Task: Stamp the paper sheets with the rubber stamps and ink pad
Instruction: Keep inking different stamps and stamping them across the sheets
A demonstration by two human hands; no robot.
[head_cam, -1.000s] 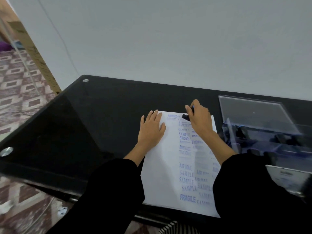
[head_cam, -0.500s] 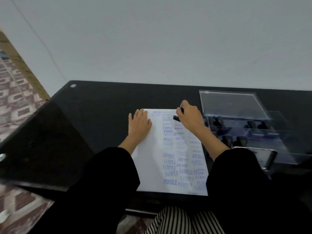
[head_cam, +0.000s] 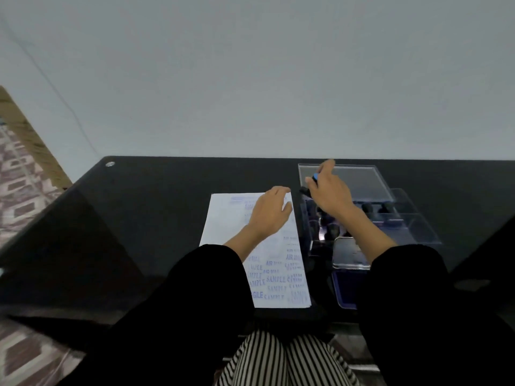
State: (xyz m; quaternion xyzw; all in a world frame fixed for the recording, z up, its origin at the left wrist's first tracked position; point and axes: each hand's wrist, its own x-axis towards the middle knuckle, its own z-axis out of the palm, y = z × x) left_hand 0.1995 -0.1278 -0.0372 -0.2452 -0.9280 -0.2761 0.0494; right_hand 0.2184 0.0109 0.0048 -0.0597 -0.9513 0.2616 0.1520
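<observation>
On the desk [head_cam: 156, 218], the white paper sheet [head_cam: 223, 218], crowded with blue marks, lies under the relaxed left hand [head_cam: 269, 215]; the right hand [head_cam: 331, 193] pinches a black stamp [head_cam: 305, 191].

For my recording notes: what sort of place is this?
Probably a desk in a home or small office: a black glass-topped table against a plain pale wall, a patterned tiled floor beside it, and a clear plastic box of rubber stamps.

glossy black glass table [head_cam: 156, 218], clear plastic box [head_cam: 412, 224]
</observation>
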